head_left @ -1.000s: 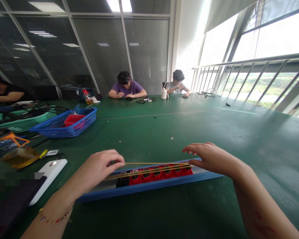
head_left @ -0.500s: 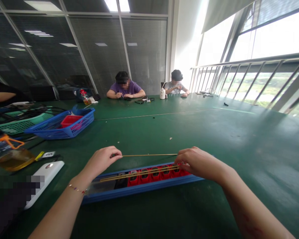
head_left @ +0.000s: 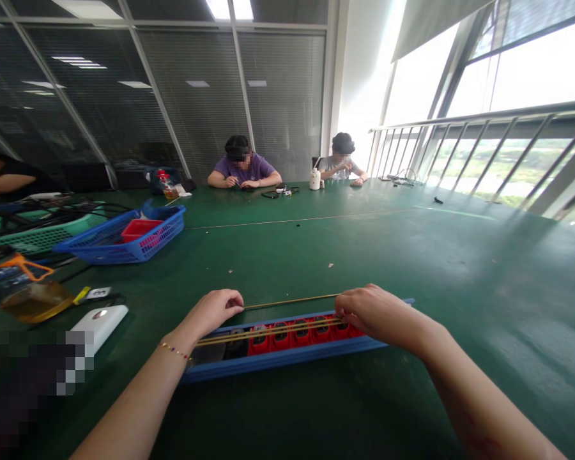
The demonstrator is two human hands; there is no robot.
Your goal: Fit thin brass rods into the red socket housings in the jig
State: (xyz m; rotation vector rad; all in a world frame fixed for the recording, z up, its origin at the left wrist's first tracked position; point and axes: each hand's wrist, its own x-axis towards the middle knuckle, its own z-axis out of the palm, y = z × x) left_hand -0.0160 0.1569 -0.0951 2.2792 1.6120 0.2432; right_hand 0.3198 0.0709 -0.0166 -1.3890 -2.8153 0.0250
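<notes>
My left hand (head_left: pixel 218 308) is closed in a pinch at the left end of a thin tan stick (head_left: pixel 290 301). The stick runs slightly uphill to my right hand (head_left: pixel 371 305), whose fingers are closed around its other end. More tan sticks (head_left: pixel 273 331) stretch leftward from under the right fingers, over a long blue tray (head_left: pixel 287 363). Whether those fingers grip them or only touch them, I cannot tell. In the tray stands a row of red holders (head_left: pixel 280 342) with dark parts inside. My left wrist covers the tray's left end.
A blue basket (head_left: pixel 98 255) holding a red box (head_left: pixel 141 229) stands on the left, beside a green basket (head_left: pixel 43 239) of cables. Nearer lie a bottle of amber liquid (head_left: pixel 36 305) and a white device (head_left: pixel 110 319). Several people sit around the green table (head_left: pixel 388 249).
My left hand has shifted a little right and toward me, so the held stick now slopes down to the left. The right hand has barely moved. The view has turned slightly.
</notes>
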